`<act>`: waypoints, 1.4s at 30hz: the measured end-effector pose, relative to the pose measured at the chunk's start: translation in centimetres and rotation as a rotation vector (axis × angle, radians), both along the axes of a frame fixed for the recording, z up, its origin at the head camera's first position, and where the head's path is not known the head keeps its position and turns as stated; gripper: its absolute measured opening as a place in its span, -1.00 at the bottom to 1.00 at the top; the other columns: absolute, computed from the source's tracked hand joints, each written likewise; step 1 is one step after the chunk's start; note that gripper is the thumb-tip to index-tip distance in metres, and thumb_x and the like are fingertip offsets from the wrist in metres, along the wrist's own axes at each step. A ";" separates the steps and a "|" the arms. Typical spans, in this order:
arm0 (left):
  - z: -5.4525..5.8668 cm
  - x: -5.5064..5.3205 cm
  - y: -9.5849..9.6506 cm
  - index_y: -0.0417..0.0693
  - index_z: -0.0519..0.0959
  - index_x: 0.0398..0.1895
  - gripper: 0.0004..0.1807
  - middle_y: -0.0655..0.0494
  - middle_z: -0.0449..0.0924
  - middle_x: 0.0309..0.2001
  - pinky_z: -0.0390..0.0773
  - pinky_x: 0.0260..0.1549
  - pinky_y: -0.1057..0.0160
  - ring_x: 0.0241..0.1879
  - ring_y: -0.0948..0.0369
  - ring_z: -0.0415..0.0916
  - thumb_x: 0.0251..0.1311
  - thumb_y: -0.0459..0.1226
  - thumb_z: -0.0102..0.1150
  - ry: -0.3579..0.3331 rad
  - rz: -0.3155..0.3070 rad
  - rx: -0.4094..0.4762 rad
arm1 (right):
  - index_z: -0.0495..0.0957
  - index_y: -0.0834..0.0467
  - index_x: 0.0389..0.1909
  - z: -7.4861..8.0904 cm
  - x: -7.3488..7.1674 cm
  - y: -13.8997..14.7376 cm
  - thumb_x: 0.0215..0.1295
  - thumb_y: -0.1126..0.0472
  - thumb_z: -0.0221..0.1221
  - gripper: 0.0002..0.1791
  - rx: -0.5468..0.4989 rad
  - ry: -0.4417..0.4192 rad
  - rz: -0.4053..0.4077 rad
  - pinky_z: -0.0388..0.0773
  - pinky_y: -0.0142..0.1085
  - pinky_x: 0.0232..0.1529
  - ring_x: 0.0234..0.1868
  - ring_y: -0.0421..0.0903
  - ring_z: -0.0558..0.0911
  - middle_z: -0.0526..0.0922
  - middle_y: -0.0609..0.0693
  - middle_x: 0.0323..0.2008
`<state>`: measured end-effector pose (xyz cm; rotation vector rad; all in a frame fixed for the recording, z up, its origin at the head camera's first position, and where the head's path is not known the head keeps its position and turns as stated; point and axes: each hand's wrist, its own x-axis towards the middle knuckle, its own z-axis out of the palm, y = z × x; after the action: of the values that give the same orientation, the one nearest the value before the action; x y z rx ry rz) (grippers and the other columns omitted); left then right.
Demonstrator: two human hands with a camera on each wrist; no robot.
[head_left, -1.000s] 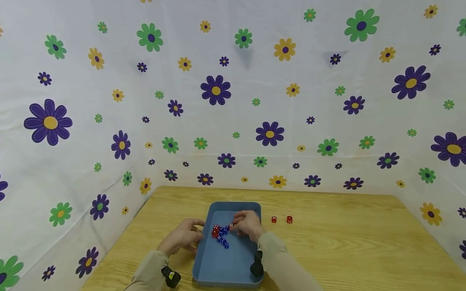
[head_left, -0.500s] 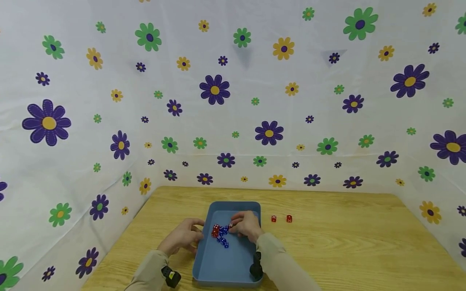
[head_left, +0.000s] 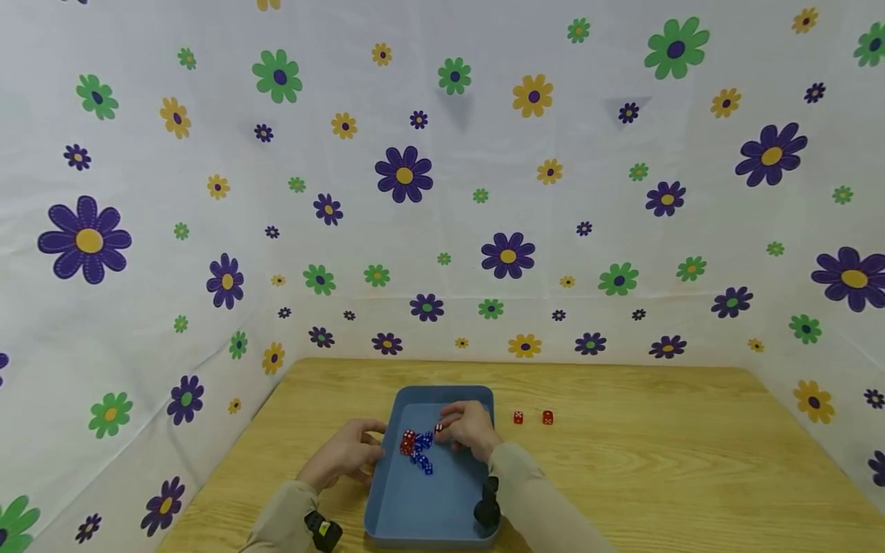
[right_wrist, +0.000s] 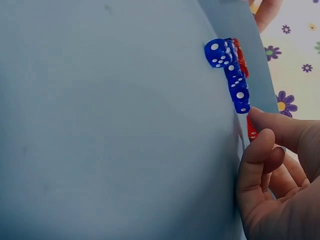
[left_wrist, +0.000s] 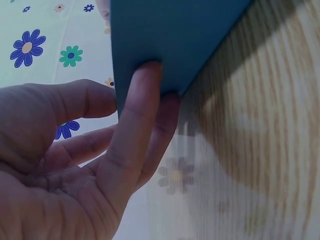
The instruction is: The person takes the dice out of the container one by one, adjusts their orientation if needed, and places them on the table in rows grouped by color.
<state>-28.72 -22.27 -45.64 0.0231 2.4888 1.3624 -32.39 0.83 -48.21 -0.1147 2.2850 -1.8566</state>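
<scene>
A blue tray (head_left: 432, 511) lies on the table with dice inside. My right hand (head_left: 472, 428) reaches into it, pinching a red die (right_wrist: 251, 131) between thumb and fingertips. Right beside that die, several blue dice (right_wrist: 237, 82) form a row with a bend in it; the head view shows red dice (head_left: 408, 442) grouped against their left side. My left hand (head_left: 343, 455) is at the tray's left side, its fingertips touching the outer wall (left_wrist: 165, 45). In the left wrist view those fingers are only gently bent, and the palm holds nothing.
Two more red dice, a nearer-left one (head_left: 518, 417) and one further right (head_left: 548, 417), lie on the wooden table (head_left: 657, 461) right of the tray. A white flower-patterned cloth (head_left: 456, 230) stands behind the table and along its sides.
</scene>
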 end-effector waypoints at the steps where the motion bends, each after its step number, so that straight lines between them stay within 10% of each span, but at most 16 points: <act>1: 0.0 0.0 0.0 -0.30 0.38 0.29 -0.47 -0.16 0.60 -0.15 0.71 -0.51 0.10 -0.29 0.09 0.60 0.19 -0.47 0.08 -0.001 -0.003 0.001 | 0.56 0.35 0.05 0.0 0.0 0.1 0.04 0.50 0.35 -0.52 -0.002 -0.003 0.003 0.46 -0.43 -0.65 -0.62 -0.21 0.49 0.74 0.16 -0.25; 42: -0.3 0.2 0.3 -0.27 0.43 0.26 -0.51 -0.13 0.61 -0.19 0.70 -0.54 0.11 -0.36 0.10 0.60 0.22 -0.48 0.07 0.017 0.025 -0.003 | 0.57 0.27 0.06 4.8 1.3 6.8 0.17 0.34 0.33 -0.60 0.010 0.064 0.045 0.63 -0.28 -0.30 -0.22 -0.15 0.66 0.70 0.13 -0.08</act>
<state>-28.53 -22.01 -45.92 0.0028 2.5135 1.3749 -31.13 7.58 -43.42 -0.2253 2.3128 -1.8451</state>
